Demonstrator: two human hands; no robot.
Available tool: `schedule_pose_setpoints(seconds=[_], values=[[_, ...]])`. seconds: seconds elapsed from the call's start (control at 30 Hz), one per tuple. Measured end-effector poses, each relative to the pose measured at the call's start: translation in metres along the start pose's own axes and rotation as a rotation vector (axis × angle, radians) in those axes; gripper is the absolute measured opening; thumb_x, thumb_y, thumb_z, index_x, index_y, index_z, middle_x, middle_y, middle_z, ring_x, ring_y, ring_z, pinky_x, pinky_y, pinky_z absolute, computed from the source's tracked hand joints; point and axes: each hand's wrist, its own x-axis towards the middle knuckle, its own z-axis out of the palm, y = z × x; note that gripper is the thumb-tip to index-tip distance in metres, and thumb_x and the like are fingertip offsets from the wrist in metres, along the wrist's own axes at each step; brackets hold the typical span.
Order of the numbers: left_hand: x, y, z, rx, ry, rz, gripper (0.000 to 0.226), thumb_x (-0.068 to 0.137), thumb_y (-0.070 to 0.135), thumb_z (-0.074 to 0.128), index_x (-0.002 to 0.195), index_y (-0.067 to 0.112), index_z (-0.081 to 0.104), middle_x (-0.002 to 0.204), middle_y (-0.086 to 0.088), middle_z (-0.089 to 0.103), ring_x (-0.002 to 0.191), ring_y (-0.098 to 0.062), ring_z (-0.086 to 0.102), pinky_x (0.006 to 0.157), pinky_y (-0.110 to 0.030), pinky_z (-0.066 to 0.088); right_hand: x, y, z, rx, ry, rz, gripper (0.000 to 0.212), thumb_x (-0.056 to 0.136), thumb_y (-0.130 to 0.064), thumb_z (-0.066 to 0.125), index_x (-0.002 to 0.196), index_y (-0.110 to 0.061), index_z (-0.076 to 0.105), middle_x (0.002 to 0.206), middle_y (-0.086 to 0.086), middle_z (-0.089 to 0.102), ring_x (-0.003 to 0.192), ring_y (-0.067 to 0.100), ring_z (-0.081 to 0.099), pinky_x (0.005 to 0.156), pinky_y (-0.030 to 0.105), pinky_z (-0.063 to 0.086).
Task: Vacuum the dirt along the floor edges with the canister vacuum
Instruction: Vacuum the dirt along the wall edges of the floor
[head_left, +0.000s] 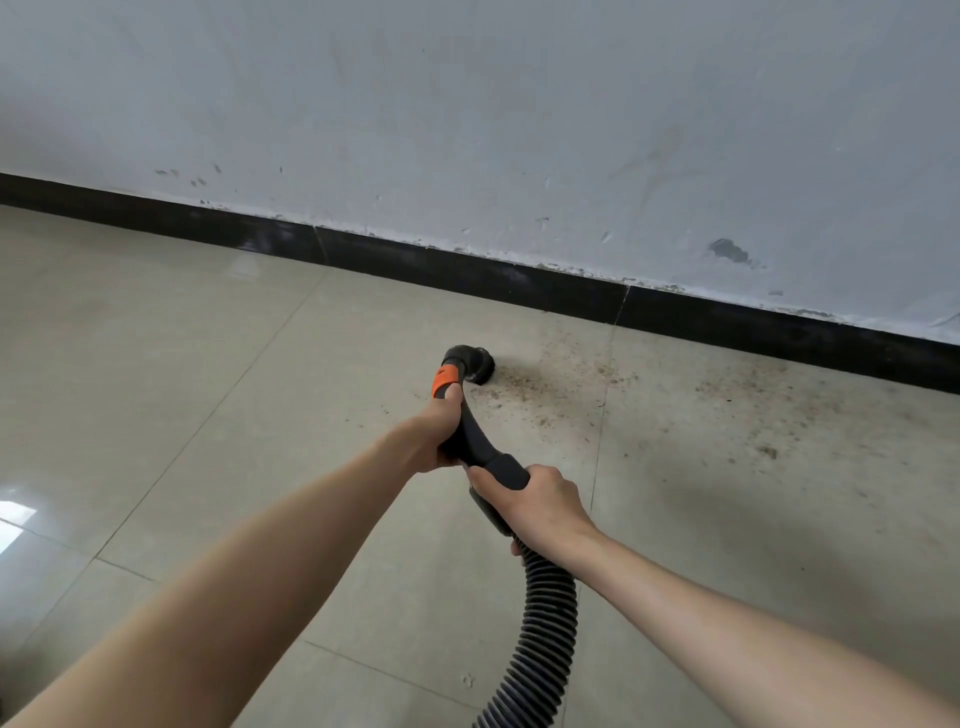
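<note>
forearms: both bare, coming in from the bottom corners and meeting around the middle of the shot

hose (540, 629): black ribbed one, snakes up from the bottom edge between the arms and runs into the right hand

right hand (540, 501): fingers curled round the black cuff where the ribbed hose joins the handle, solid grip, knuckles up

left hand (439, 434): wrapped round the curved black handle (475, 436) just ahead of the right hand, thumb lying along the top toward the orange collar (445, 379)

nozzle (475, 366): small round black head past the orange bit, sitting down on the floor tile right at the left edge of the dirt patch, a little way off the wall

dirt (561, 387): brownish crumbs and dust scattered on the tiles to the right of the nozzle (pretty gritty tbh), spreading along the wall edge out to the right side

floor (208, 364): glossy beige tiles with thin grout lines, looks cleaner on the left half, bright reflection at far left

baseboard (467, 273): black strip running along the floor edge

wall (467, 104): pale grey-blue, scuffed and chipped just above the baseboard
</note>
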Motion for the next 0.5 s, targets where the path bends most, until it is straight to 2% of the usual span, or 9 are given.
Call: schedule_pose_setpoints(seconds=[0.1,0.2,0.33,0.4,0.5], values=[[0.003,-0.001,0.021,0.003,-0.012,0.001,0.041,0.102,0.041,0.028,0.117,0.004,0.037,0.085,-0.009,0.051,0.079,-0.023,0.053,0.081,-0.035,0.045,0.0,0.009,-0.01,-0.017,0.051,0.021,0.047,0.08,-0.06,0.061,0.079,-0.013,0.055,0.061,0.0,0.061,0.041,0.013,0.057,0.051,0.022,0.049],[0.007,-0.001,0.037,0.016,-0.032,-0.006,0.042,0.102,0.044,0.027,0.114,0.005,0.038,0.086,-0.009,0.051,0.089,-0.026,0.053,0.081,-0.036,0.046,0.0,0.016,-0.019,0.011,0.079,0.031,0.046,0.08,-0.057,0.061,0.077,-0.012,0.055,0.06,0.0,0.06,0.041,0.013,0.057,0.053,0.024,0.05],[0.013,0.003,0.05,0.062,-0.038,0.031,0.053,0.1,0.046,0.028,0.127,0.002,0.04,0.094,-0.011,0.054,0.091,-0.027,0.056,0.078,-0.037,0.05,0.0,0.02,-0.027,0.063,0.102,0.052,0.045,0.081,-0.055,0.062,0.075,-0.011,0.054,0.061,0.001,0.059,0.043,0.017,0.057,0.053,0.027,0.051],[0.017,0.004,0.053,0.078,-0.045,0.037,0.055,0.1,0.047,0.028,0.129,0.002,0.04,0.103,-0.013,0.055,0.097,-0.029,0.056,0.08,-0.039,0.051,0.001,0.021,-0.029,0.076,0.101,0.06,0.045,0.082,-0.054,0.062,0.075,-0.01,0.055,0.061,0.002,0.059,0.044,0.018,0.058,0.049,0.024,0.049],[0.02,0.006,0.051,0.121,-0.027,0.046,0.057,0.1,0.048,0.027,0.128,0.001,0.041,0.103,-0.013,0.053,0.094,-0.028,0.055,0.078,-0.038,0.051,0.004,0.019,-0.027,0.097,0.085,0.045,0.044,0.084,-0.052,0.061,0.074,-0.01,0.054,0.06,0.002,0.058,0.044,0.019,0.057,0.046,0.021,0.045]])
